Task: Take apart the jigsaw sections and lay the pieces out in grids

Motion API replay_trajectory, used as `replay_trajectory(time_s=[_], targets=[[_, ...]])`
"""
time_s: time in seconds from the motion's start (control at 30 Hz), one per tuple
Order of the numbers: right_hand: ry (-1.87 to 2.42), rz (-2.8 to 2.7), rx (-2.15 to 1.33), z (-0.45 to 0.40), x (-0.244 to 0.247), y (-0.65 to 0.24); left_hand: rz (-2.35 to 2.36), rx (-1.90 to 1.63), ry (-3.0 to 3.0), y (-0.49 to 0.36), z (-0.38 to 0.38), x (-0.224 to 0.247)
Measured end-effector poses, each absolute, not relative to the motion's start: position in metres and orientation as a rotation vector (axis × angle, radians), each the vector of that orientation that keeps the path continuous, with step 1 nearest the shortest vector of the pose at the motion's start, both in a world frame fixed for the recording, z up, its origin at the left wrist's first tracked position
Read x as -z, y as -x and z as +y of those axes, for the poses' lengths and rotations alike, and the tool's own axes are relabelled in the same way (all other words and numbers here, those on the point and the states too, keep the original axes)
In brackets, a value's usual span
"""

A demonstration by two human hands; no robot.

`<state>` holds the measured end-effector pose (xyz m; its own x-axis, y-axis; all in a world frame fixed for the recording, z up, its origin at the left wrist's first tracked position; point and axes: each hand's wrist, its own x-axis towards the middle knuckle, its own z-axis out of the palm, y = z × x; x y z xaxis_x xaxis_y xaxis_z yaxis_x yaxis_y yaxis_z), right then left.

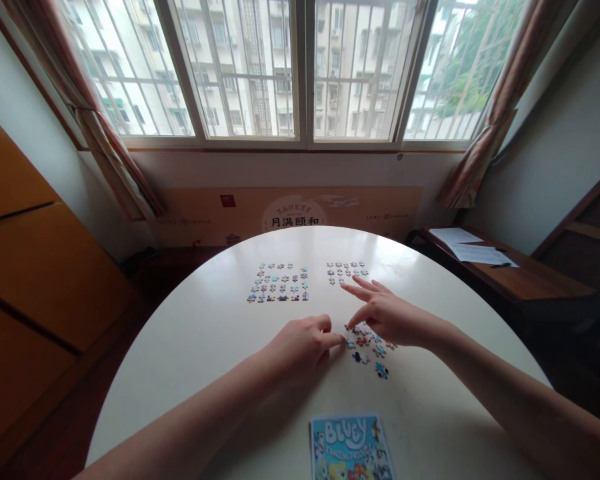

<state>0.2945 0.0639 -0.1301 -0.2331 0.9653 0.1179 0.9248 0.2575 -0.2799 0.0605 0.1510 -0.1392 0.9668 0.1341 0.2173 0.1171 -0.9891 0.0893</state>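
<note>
A small pile of loose jigsaw puzzle pieces (363, 341) lies on the white table, right of centre. My left hand (307, 343) comes at it from the left, index finger stretched out to a pale blue piece at the pile's edge and the other fingers curled. Over the pile's far side is my right hand (387, 317), fingers spread, one fingertip down by a piece and the others reaching forward. Neither hand grips anything that I can see. Beyond them, puzzle pieces sit apart in rows: a larger group (283, 279) on the left and a smaller group (347, 268) on the right.
A blue "Bluey" picture card or booklet (347, 447) lies near the front of the round white table (180, 373). Right of the table, a brown wooden desk (545, 277) holds white papers (483, 253). An orange-brown cabinet (25, 267) stands at the left, and barred windows are ahead.
</note>
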Motion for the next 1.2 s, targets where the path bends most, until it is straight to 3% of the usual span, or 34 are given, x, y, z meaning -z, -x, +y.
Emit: replay_trajectory(time_s=[0.27, 0.67, 0.93, 1.2], targets=[[1.750, -2.035, -0.177, 0.074, 0.161, -0.300, 0.342, -0.359, -3.003, -0.059, 0.151, 0.139], [1.763, -2.130, -0.063, 0.069, 0.157, -0.302, 0.042, -0.468, -2.898, -0.058, 0.151, 0.139], [2.078, -1.879, 0.084, 0.090, 0.165, -0.316, 0.243, -0.335, -2.978, -0.061, 0.149, 0.137], [2.066, -1.832, 0.015, 0.087, 0.165, -0.321, 0.309, -0.346, -2.894, -0.060, 0.150, 0.138]])
